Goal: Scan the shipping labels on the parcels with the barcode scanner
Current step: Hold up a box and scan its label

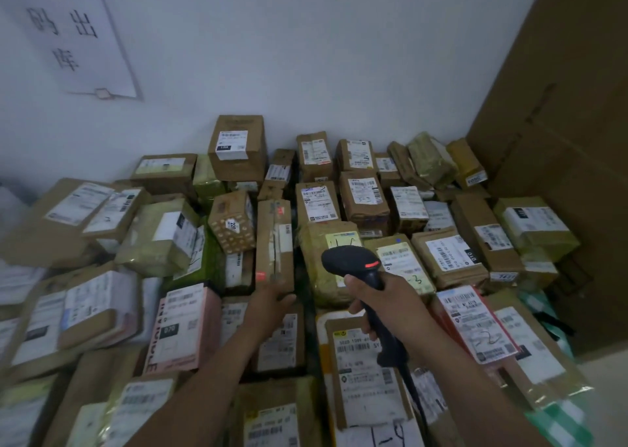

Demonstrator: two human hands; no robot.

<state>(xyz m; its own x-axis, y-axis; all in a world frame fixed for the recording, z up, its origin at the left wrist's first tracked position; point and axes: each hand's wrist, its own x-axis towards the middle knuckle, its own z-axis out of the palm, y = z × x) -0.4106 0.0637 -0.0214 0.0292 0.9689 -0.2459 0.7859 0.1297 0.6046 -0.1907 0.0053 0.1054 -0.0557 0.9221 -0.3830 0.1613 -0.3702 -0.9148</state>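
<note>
Step in hand: a narrow brown cardboard parcel (273, 242) is, by judgement, being lined up for scanning.
Left hand: the left hand (272, 298) is closed on the near end of that parcel, just below centre frame.
Right hand: the right hand (377, 297) is wrapped round the handle of a black pistol-shaped barcode scanner with an orange stripe (353, 259), right of centre, its head aimed up-frame.
Doing it well: the parcel is best tilted so its white label faces the scanner head, and the red scanner glow (261, 275) brought across the barcode, not across bare cardboard.
Parcel's look: long, creased and taped; a white label strip is seen along its right edge, the print too blurred to read.
Parcel's place: centre frame, among a crowded pile of labelled brown boxes and bags (367, 201).
Surroundings: a white paper wall notice (68, 31) is seen upper left, a large brown cardboard sheet (560, 140) at the right edge.
</note>
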